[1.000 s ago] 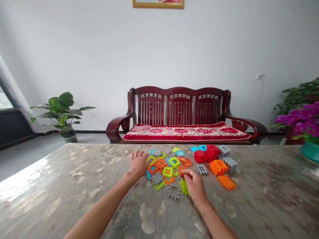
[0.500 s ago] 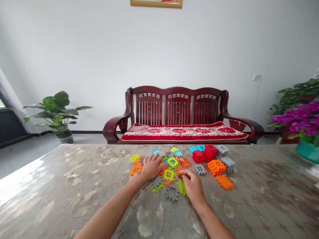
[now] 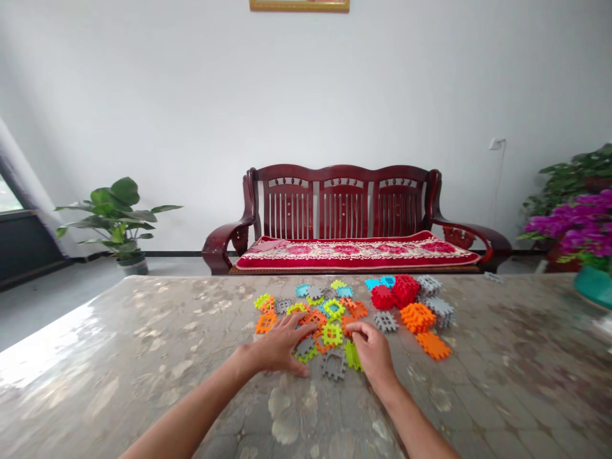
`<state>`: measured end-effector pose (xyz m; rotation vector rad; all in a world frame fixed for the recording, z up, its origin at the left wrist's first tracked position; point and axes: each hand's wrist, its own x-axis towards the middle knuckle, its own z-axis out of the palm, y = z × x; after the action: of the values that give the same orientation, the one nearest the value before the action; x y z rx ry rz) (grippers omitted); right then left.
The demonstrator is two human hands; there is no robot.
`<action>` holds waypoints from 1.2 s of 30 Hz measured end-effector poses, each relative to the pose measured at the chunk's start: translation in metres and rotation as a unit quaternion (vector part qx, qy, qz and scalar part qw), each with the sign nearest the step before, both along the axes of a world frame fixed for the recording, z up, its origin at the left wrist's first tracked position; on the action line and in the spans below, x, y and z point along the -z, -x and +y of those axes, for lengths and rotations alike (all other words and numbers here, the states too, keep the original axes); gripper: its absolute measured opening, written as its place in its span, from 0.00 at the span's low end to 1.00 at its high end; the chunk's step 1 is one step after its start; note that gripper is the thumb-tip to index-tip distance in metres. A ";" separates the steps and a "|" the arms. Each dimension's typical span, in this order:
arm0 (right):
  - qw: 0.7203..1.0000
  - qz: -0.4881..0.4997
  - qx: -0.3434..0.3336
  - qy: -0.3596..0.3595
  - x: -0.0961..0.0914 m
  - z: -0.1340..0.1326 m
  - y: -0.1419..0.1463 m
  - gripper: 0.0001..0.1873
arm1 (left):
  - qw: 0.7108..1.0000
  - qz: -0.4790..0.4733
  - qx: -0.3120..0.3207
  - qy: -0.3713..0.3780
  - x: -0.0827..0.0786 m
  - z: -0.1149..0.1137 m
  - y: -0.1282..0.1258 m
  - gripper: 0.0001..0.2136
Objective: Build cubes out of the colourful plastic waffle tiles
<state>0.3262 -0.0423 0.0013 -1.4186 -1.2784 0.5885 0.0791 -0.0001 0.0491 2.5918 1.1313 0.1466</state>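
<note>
Flat interlocking plastic tiles (image 3: 329, 312) in orange, green, blue and grey lie scattered on the marble-patterned table (image 3: 143, 357). My left hand (image 3: 282, 347) lies open on the table, its fingers spread and touching a grey tile and an orange tile at the near edge of the pile. My right hand (image 3: 370, 347) is closed in a pinch on an orange tile (image 3: 348, 329) at the pile's near right. A green tile (image 3: 352, 357) and a grey tile (image 3: 333, 366) lie between the two hands.
Assembled red blocks (image 3: 396, 293), orange blocks (image 3: 418, 317) and grey blocks (image 3: 437, 305) sit to the right of the loose tiles. A dark wooden bench (image 3: 349, 217) stands beyond the table. A teal pot with purple flowers (image 3: 590, 255) is at the table's right edge.
My left hand has drawn back toward me from the far side of the pile to its near edge. A few orange and green tiles now lie further left. My right hand has barely moved.
</note>
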 end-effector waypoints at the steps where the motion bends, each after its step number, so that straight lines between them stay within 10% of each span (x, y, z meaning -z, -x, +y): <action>1: 1.000 0.001 0.000 0.001 0.000 0.000 0.000 0.13 | 1.000 0.002 -0.003 -0.012 0.000 -0.003 -0.001 0.41; 9: 1.000 0.001 -0.001 0.004 0.000 -0.001 0.000 0.14 | 0.992 -0.023 0.002 -0.121 0.002 -0.017 -0.010 0.21; 19: 1.000 -0.001 0.000 0.002 0.002 0.000 -0.001 0.14 | 0.964 -0.135 -0.220 -0.063 -0.002 0.012 -0.006 0.15; 26: 1.000 -0.005 0.002 0.005 -0.002 -0.001 0.001 0.14 | 0.876 -0.359 -0.322 -0.006 0.016 0.045 -0.002 0.16; 31: 1.000 -0.005 0.000 0.010 -0.001 0.000 0.000 0.14 | 0.804 -0.510 -0.283 0.115 0.018 0.050 -0.002 0.24; 36: 1.000 0.001 0.001 -0.004 -0.001 -0.001 0.000 0.14 | 0.795 -0.519 -0.279 0.142 0.020 0.050 0.001 0.25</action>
<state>0.3262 -0.0430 0.0018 -1.4130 -1.2749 0.5830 0.0784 0.0500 0.0286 1.3909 1.2255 1.2348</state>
